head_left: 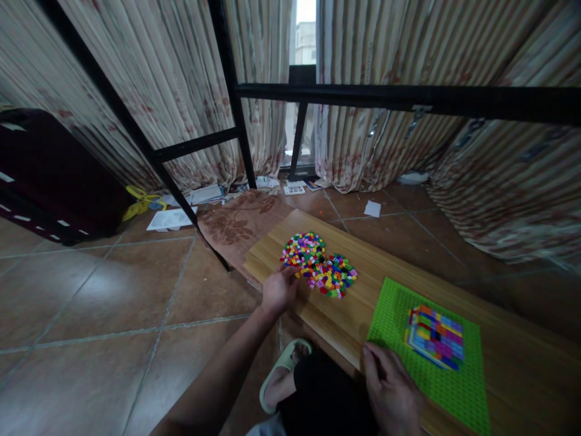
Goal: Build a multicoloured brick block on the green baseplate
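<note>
Left hand (278, 290) is sitting at the brick pile (318, 270), right hand (391, 387) is hanging by the green baseplate (458, 387), can't tell if either's fingers (371, 364) are gripping.

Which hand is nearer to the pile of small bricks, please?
Left. The left hand is at the edge of the pile; the right hand is farther away, beside the green board.

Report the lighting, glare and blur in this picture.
All in the head view: the window gap is nearly white at its top; pale glare marks the floor tiles at picture left; the right hand looks dim and slightly soft.
</note>
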The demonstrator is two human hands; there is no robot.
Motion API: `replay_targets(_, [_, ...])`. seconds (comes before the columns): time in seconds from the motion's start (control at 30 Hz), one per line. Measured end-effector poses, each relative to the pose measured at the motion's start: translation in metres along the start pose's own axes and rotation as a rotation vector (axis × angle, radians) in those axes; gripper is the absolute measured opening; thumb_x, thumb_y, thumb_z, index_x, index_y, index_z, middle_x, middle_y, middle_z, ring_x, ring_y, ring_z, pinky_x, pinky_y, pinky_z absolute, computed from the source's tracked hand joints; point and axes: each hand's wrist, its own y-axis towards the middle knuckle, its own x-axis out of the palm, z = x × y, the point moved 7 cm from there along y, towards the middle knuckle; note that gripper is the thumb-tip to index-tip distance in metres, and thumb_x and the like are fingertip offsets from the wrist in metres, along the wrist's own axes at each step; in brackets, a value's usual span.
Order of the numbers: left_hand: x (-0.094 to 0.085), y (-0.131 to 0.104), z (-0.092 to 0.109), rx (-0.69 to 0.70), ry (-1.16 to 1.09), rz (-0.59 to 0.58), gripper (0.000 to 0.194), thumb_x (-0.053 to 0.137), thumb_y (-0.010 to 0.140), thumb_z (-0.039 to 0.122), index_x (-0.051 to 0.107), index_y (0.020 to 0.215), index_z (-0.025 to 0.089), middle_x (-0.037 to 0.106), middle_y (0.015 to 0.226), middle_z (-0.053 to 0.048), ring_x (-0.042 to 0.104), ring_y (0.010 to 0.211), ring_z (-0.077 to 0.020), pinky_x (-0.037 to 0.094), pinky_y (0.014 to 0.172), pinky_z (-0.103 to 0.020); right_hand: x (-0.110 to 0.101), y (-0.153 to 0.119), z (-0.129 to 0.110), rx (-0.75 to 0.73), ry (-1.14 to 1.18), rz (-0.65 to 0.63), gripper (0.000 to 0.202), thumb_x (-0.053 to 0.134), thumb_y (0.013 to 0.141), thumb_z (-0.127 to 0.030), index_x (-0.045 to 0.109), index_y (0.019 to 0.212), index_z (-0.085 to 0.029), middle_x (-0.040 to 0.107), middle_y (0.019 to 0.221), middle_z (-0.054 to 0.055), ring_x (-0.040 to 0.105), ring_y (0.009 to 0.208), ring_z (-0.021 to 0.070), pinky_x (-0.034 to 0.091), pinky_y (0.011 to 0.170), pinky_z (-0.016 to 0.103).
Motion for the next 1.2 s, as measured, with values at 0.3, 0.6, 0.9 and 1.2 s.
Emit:
replay_targets(0.3, [0.006, -0.001, 0.008, 0.081, 0.054, -0.041, 0.017, 0.046, 0.090, 0.026, 0.060, 0.100, 0.024, 0.062, 0.106, -0.003, 0.063, 0.087, -0.0164, 0.045, 0.072, -0.025, -0.003, 0.000, -0.010, -0.063, -0.061, 0.032, 0.037, 0.039, 0.097, -0.042, 0.068, 0.097, -0.019, 0.070, 0.089, 0.006, 0.064, 0.075, 0.0153, 0.045, 0.072, 0.025])
replay_targets(0.6, [0.009, -0.007, 0.014, 0.126, -0.012, -0.021, 0.023, 0.046, 0.088, 0.020, 0.058, 0.108, 0.024, 0.060, 0.109, -0.006, 0.062, 0.093, -0.0193, 0.048, 0.077, -0.028, -0.001, 0.002, -0.007, 0.019, -0.050, -0.017, 0.037, 0.040, 0.096, -0.044, 0.068, 0.096, -0.021, 0.070, 0.090, 0.005, 0.065, 0.075, 0.0153, 0.045, 0.070, 0.025])
replay_targets(0.9, [-0.008, -0.001, -0.003, 0.071, -0.165, 0.172, 0.026, 0.049, 0.088, 0.025, 0.058, 0.112, 0.020, 0.061, 0.109, -0.008, 0.061, 0.099, -0.0208, 0.049, 0.087, -0.032, 0.002, -0.001, -0.003, -0.035, -0.082, 0.020, 0.042, 0.037, 0.097, -0.048, 0.069, 0.095, -0.021, 0.071, 0.089, 0.004, 0.066, 0.073, 0.0142, 0.045, 0.067, 0.024])
replay_targets(1.2, [0.004, 0.031, -0.003, 0.108, 0.042, 0.205, 0.056, 0.049, 0.090, 0.040, 0.038, 0.138, 0.012, 0.046, 0.141, -0.018, 0.041, 0.132, -0.0306, 0.031, 0.110, -0.048, 0.003, -0.001, 0.003, -0.080, -0.094, 0.059, 0.042, 0.040, 0.094, -0.048, 0.072, 0.095, -0.022, 0.072, 0.086, 0.006, 0.066, 0.068, 0.0159, 0.046, 0.056, 0.025])
